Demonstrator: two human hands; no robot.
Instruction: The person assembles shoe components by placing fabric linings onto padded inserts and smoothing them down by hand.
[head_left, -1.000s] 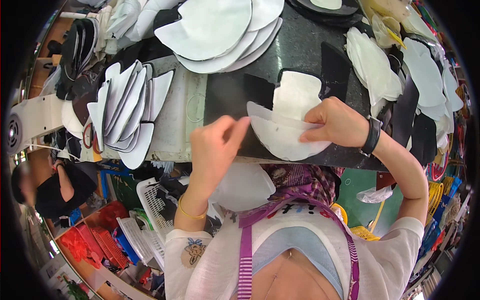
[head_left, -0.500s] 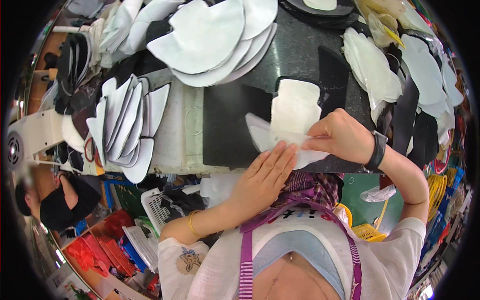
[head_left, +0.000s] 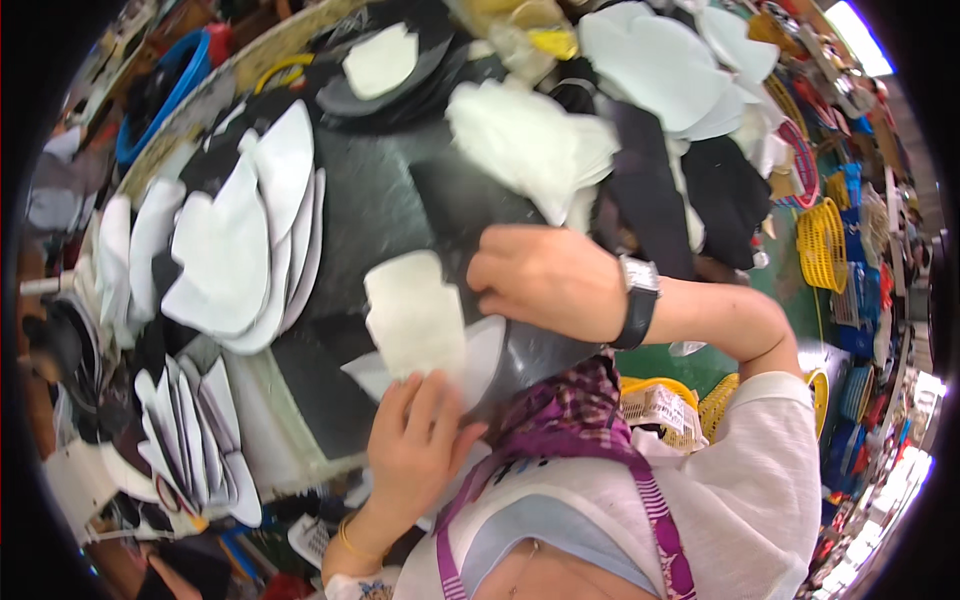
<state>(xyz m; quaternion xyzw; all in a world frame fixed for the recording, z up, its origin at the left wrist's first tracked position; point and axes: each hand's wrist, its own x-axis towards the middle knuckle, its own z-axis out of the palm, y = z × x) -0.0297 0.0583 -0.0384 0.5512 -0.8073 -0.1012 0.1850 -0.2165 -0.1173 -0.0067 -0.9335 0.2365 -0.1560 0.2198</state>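
A cream cut-out piece with notched sides (head_left: 415,310) lies on the dark worktop (head_left: 365,190). Pale wing shapes of a white piece (head_left: 484,355) stick out on both sides of its lower part. My left hand (head_left: 415,450) rests its outstretched fingertips on the lower end of the cream piece. To the right of that piece, my right hand (head_left: 545,280) hovers with its fingers curled together. Whatever those fingers hold, if anything, is hidden. A black sheet (head_left: 320,385) lies under the pieces.
White padded pieces are stacked at left (head_left: 230,260), with a fanned upright row (head_left: 195,440) nearer me. A loose white pile (head_left: 530,140) lies beyond my right hand. Black pieces with a cream one on top (head_left: 385,75) sit farther back. Yellow baskets (head_left: 822,245) stand at right.
My view has swung right, so the table appears turned. My right hand has left the white piece's edge and is raised beside the cream piece. My left hand stays on the pieces.
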